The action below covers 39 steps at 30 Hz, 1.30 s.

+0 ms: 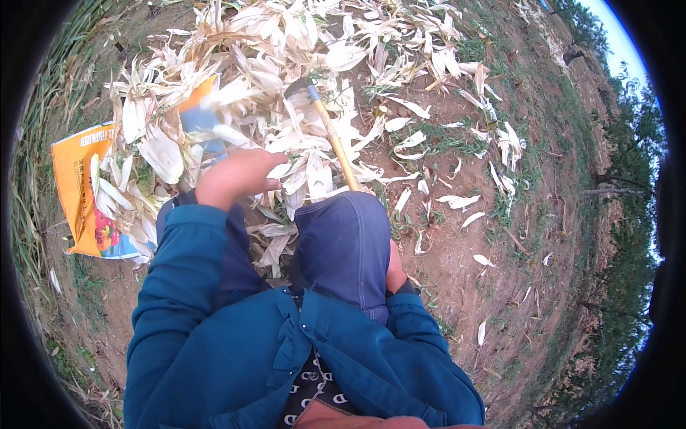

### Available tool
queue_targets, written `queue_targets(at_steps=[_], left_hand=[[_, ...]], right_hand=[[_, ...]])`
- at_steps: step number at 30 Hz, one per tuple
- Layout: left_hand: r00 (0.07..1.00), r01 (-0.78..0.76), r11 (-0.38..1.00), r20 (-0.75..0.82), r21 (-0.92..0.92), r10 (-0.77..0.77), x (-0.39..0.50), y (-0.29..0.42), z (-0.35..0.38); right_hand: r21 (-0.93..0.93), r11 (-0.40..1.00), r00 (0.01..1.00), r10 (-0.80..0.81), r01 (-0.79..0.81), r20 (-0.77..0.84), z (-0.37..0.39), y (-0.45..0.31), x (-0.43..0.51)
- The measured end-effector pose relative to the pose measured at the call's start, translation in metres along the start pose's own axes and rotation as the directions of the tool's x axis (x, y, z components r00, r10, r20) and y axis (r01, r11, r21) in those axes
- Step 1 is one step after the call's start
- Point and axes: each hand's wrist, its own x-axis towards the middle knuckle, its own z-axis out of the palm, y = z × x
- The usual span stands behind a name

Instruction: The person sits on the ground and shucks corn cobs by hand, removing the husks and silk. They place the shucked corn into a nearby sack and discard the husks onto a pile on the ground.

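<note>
My left hand (pixel 241 174) is stretched over the pile of pale corn husks (pixel 257 59), its thumb and fingers apart and nothing visible between them. Past it, a husk (pixel 228 94) looks blurred. Beside my right knee, part of my right hand (pixel 395 268) shows; the knee hides its fingers, so any grip is out of sight. A sickle (pixel 336 142) with a dark curved blade and a yellowish wooden handle rests across the husks. Its handle's lower end disappears behind the same knee.
An orange and blue printed fertilizer sack (pixel 80 182) lies at the left, partly under husks. Loose husks (pixel 458 201) are scattered over bare soil (pixel 450 289) and grass to the right. Tall dry stalks (pixel 32 139) edge the left; trees (pixel 624 241) line the right.
</note>
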Motion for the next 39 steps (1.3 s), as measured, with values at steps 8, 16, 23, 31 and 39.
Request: queue_targets(at_steps=[8, 16, 23, 31, 39], left_hand=[[1.000, 0.007, 0.999, -0.023, -0.041, -0.008, -0.008, -0.008, -0.008], [0.999, 0.038, 0.995, 0.011, -0.088, -0.038, -0.006, -0.008, -0.017], [1.000, 0.024, 0.995, -0.016, -0.095, -0.026, -0.007, -0.008, -0.018], [1.000, -0.005, 1.000, -0.025, -0.025, 0.005, -0.008, -0.005, -0.013], [1.000, 0.026, 0.998, -0.010, -0.049, -0.026, -0.011, -0.005, -0.009]], right_hand=[[-0.132, 0.975, 0.878, 0.097, -0.179, -0.469, -0.024, -0.010, 0.117], [0.315, 0.905, 0.766, 0.413, -0.285, -0.493, -0.065, -0.008, 0.253], [0.085, 0.961, 0.945, 0.275, -0.263, -0.177, 0.009, -0.015, 0.177], [0.040, 0.999, 0.999, 0.036, -0.036, -0.009, 0.009, 0.002, 0.012], [0.043, 0.998, 0.998, 0.053, -0.052, -0.032, 0.004, 0.037, -0.070]])
